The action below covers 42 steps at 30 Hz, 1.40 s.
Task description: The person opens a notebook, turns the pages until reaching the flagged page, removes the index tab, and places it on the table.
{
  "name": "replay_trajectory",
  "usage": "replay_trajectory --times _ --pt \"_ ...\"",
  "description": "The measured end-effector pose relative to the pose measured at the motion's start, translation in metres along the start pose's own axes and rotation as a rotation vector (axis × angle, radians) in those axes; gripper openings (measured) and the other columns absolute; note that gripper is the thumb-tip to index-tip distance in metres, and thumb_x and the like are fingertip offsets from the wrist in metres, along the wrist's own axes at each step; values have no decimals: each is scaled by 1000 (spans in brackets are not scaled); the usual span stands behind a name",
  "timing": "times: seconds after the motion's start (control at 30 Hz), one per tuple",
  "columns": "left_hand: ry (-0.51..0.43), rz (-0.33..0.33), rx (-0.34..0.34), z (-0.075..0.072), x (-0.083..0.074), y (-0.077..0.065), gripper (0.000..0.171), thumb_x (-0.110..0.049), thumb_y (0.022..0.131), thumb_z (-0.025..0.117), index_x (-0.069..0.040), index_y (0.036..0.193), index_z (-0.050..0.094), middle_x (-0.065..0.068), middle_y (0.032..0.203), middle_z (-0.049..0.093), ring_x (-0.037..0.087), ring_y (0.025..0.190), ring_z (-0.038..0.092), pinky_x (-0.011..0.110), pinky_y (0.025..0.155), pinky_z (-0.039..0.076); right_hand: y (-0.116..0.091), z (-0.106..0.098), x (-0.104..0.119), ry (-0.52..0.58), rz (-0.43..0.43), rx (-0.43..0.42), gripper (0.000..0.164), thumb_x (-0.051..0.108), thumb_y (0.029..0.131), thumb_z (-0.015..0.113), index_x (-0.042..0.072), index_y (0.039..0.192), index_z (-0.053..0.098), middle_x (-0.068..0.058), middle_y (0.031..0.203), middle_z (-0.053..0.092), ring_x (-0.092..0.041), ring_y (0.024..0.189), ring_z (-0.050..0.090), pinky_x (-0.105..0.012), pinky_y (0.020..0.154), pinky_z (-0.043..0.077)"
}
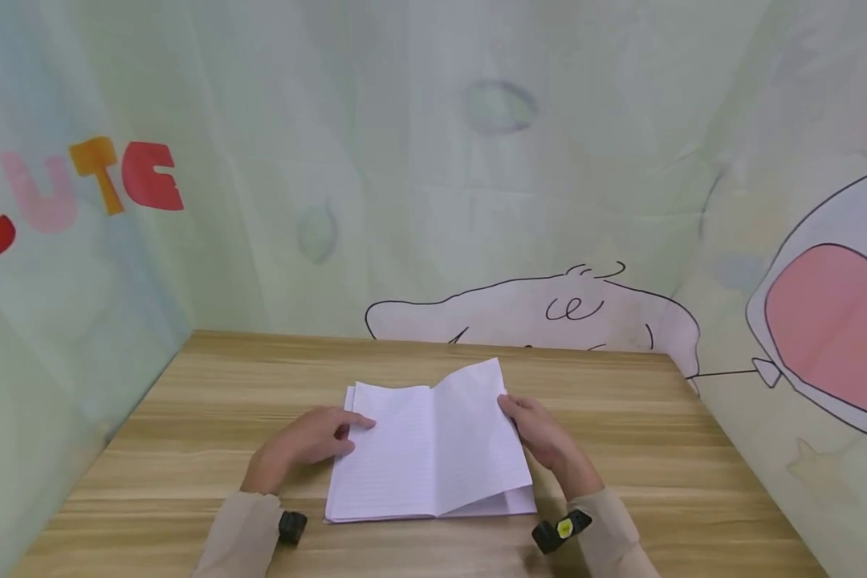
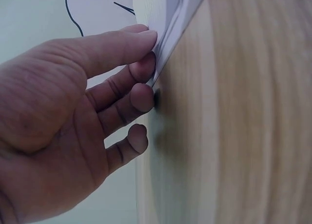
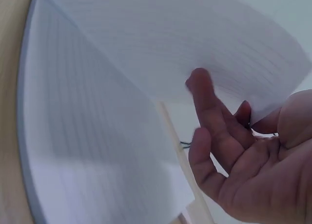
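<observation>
A lined notebook (image 1: 386, 474) lies spread on the table, its left side flat. My left hand (image 1: 318, 433) rests at its left edge, the index finger extended over the paper and the thumb lower on the margin. In the left wrist view the left hand (image 2: 83, 107) has its fingertips right at the page edges, the lower fingers loosely bent. My right hand (image 1: 545, 437) pinches the outer edge of a raised page (image 1: 477, 441) between thumb and fingers. From the right wrist, that page (image 3: 185, 33) arches above the right-hand leaf (image 3: 97, 136), other fingers beneath it.
The wood-grain table (image 1: 260, 365) extends around the notebook. A pale printed curtain (image 1: 274, 201) stands behind and along both sides, with coloured letters at left and a balloon drawing (image 1: 824, 313) at right. Dark wrist devices (image 1: 292, 527) are strapped on both wrists.
</observation>
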<state>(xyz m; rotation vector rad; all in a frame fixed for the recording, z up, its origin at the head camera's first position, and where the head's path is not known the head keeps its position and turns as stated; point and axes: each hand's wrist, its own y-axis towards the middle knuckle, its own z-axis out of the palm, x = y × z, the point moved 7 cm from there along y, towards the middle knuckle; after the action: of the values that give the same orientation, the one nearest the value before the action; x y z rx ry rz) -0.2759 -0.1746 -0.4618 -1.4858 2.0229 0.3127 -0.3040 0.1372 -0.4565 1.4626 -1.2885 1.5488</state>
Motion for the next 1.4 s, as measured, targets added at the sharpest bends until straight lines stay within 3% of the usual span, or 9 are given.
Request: replay_trajectory --times 0.2,0.53,0.7,0.9,1.17,1.4 --pt "-6 -24 6 2 0 1 40 -4 91 71 -18 128 71 2 75 49 16 68 46 29 62 38 5 13 5 139 15 66 46 23 110 34 -14 134 44 -8 107 59 -15 95 59 -31 82 49" --pt "-31 -23 9 2 0 1 40 -3 91 70 -16 128 70 2 77 48 16 68 45 28 60 37 12 42 17 239 -27 129 36 20 109 36 -9 123 52 -2 98 61 -13 91 60 -30 81 49" --pt "-48 -14 11 2 0 1 40 -2 90 69 -16 128 71 3 77 47 16 67 43 27 59 36 18 54 22 194 -62 142 32 17 109 37 -8 114 55 -2 94 61 -12 88 59 -29 80 48" --pt "-50 -32 14 2 0 0 40 -3 91 69 -16 128 71 4 79 48 17 69 45 29 61 37 23 72 21 102 -40 160 26 16 108 38 -4 108 55 -3 92 62 -13 84 61 -29 78 49" --pt "-50 -48 15 1 -2 0 39 -3 91 70 -17 128 71 4 80 49 18 72 46 30 64 38 32 97 16 24 -33 202 14 12 104 48 1 97 54 -5 92 64 -19 90 67 -40 87 53" --pt "-63 -56 15 1 -2 -1 39 -4 91 71 -17 128 71 4 83 50 18 76 47 33 68 39 43 114 12 -77 -49 199 16 8 100 55 3 85 54 -2 76 58 -14 73 61 -31 70 53"
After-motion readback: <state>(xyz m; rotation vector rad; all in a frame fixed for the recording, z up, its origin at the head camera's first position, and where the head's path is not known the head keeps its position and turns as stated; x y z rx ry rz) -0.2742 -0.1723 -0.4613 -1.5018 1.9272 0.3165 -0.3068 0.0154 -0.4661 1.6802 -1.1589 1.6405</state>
